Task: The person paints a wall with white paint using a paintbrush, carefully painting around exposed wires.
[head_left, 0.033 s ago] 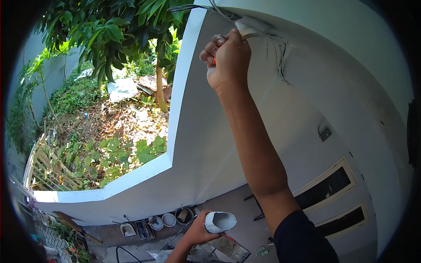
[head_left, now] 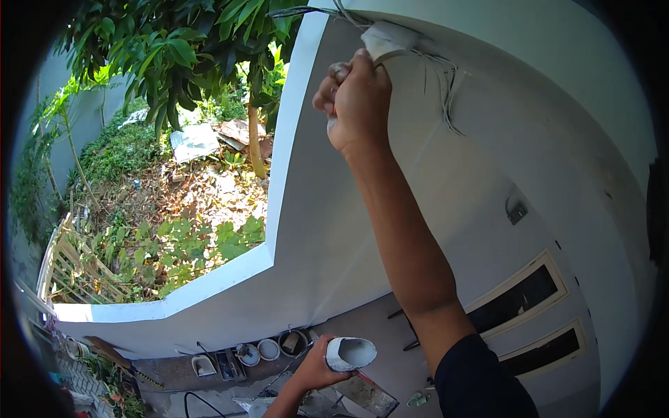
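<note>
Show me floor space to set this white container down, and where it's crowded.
Bare floor shows against the wall, above the white container in view; another patch lies between container and slippers. It's crowded farther left along the wall, with buckets and a dustpan, and around the stained board below your left hand.

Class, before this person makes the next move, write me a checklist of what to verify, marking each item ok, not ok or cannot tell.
1. Tool held in the right grip: ok, its pale head shows beyond the fingers.
2. White container held in the left grip: ok.
3. Container's mouth uncovered: ok, its inside can be seen.
4. Enough material inside: cannot tell, the amount is unclear.
5. Tool well clear of the loose wires: not ok, they show right beside its head.
6. Footing steady: cannot tell, the person's feet are out of view.
</note>
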{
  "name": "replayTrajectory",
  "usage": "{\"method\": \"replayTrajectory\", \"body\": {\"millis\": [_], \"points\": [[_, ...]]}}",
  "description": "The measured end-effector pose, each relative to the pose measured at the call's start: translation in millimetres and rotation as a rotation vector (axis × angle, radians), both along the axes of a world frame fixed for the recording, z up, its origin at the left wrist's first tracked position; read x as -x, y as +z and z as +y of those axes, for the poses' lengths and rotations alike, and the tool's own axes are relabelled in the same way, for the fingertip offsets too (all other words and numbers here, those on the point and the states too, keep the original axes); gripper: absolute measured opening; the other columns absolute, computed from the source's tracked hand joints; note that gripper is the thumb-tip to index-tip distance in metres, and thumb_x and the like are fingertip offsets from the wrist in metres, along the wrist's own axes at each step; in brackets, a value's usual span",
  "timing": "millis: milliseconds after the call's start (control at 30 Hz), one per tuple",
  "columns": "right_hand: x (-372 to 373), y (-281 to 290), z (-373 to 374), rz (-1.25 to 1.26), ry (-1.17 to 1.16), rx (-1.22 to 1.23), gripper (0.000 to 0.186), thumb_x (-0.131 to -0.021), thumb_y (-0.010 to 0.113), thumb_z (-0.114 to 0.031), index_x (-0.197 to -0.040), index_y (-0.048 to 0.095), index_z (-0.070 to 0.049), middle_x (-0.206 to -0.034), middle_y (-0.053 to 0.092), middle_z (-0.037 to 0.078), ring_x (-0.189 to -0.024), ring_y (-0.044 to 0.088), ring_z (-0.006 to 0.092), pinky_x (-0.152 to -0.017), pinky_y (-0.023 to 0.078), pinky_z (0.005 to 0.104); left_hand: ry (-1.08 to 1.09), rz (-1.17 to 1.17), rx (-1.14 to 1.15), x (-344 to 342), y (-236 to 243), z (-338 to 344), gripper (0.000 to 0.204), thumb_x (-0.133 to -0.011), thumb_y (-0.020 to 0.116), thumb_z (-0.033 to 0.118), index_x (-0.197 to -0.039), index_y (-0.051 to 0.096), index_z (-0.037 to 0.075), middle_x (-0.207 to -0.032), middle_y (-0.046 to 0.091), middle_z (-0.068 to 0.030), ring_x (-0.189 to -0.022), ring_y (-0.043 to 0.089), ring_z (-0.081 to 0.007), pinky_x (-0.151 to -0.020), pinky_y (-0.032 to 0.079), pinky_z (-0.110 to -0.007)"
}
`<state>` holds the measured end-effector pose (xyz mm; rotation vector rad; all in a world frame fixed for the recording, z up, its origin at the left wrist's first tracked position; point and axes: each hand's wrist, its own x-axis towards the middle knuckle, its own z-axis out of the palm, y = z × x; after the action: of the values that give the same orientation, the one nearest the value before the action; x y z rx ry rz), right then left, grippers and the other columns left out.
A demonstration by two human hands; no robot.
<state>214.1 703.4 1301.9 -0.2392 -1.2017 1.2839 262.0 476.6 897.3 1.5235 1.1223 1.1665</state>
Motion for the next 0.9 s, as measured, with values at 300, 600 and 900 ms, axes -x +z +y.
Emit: {"method": "replayTrajectory", "body": {"millis": [300, 600, 900], "points": [[-32.2, -41.1, 2.0, -0.558, -0.050, -0.253, 0.024, -0.111, 0.047, -0.027, -0.096, 0.045, -0.008, -0.072, 0.046, 0.001, -0.048, 0.040, 0.0082, -0.043, 0.033, 0.0292, -0.029, -0.018, 0.037, 3.0, 4.3, 4.8, 0.092, -0.063, 0.098, 0.036, -0.132, 0.050, 0.001, -0.121, 0.063, -0.0173, -0.114, 0.064, -0.0299, -0.100, 0.050, -0.040], [6.2, 23.4, -27.2, 0.075, 0.193, 0.160, 0.021, -0.107, 0.047, -0.022, -0.090, 0.040, -0.011, -0.077, 0.044, 0.002, -0.056, 0.036, 0.0111, -0.051, 0.032, 0.0295, -0.017, -0.017, 0.033, 10.3, 13.1, 5.2, 0.093, -0.063, 0.098, 0.036, -0.134, 0.048, 0.002, -0.120, 0.063, -0.0167, -0.113, 0.064, -0.0289, -0.100, 0.049, -0.039], [-40.1, -38.1, -47.8, -0.538, 0.105, -0.140, 0.030, -0.111, 0.051, -0.033, -0.092, 0.043, -0.011, -0.073, 0.041, -0.003, -0.051, 0.036, 0.0050, -0.045, 0.028, 0.0252, -0.024, -0.023, -0.013, 20.5, 16.2, 3.2, 0.093, -0.063, 0.098, 0.035, -0.135, 0.049, 0.002, -0.120, 0.063, -0.0178, -0.114, 0.064, -0.0306, -0.101, 0.049, -0.040]]}}
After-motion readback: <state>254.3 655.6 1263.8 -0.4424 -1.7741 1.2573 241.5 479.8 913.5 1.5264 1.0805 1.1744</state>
